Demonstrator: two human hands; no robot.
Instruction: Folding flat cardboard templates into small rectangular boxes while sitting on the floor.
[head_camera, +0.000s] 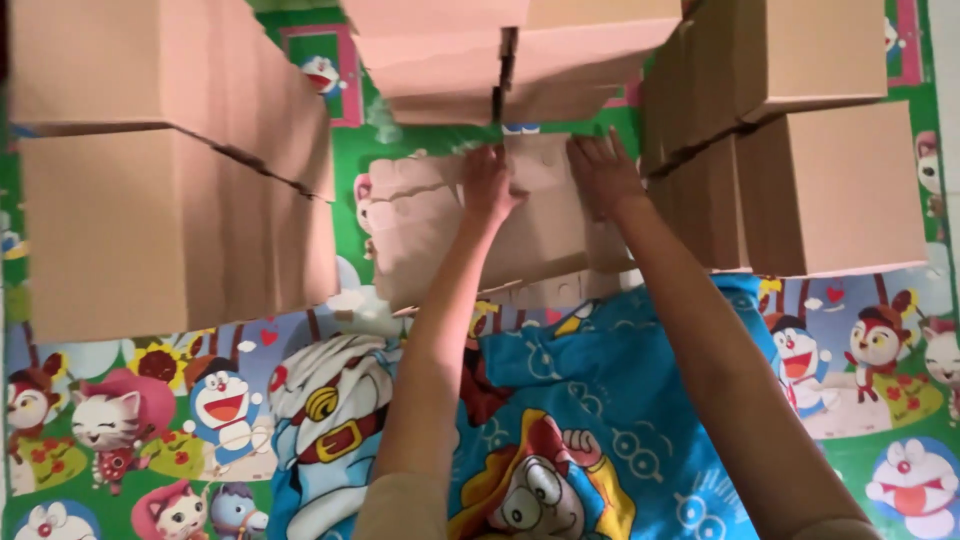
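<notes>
To the far left of the left hand's grip stand two assembled brown cardboard boxes (170, 160), stacked one on the other, well apart from the fingers. Both arms reach forward over a colourful cartoon-printed floor mat (150, 420) and a blue cartoon-printed cloth (560, 430).

The left hand (488, 185) lies palm-down with its fingers spread, pressing on the flat, unfolded brown cardboard sheet (420, 235) that rests on the mat. Its grip is released: nothing is clasped, the palm only bears on the surface. Most of the sheet spreads to the left of this hand and back toward the person, with creased flaps along its near edge.

Just to the right, the right hand (603, 172) also lies flat and unclenched on the same sheet, near its far edge, so the cardboard sits directly under both palms and between them. Pressing this flat well seems to call for even weight from both hands, fingers held wide, and care that the creases are not torn.

Beyond the fingertips hangs another stack of brown boxes (510, 60). To the right of the right hand, close by its wrist, rises a further pile of brown cardboard boxes (810, 150).
</notes>
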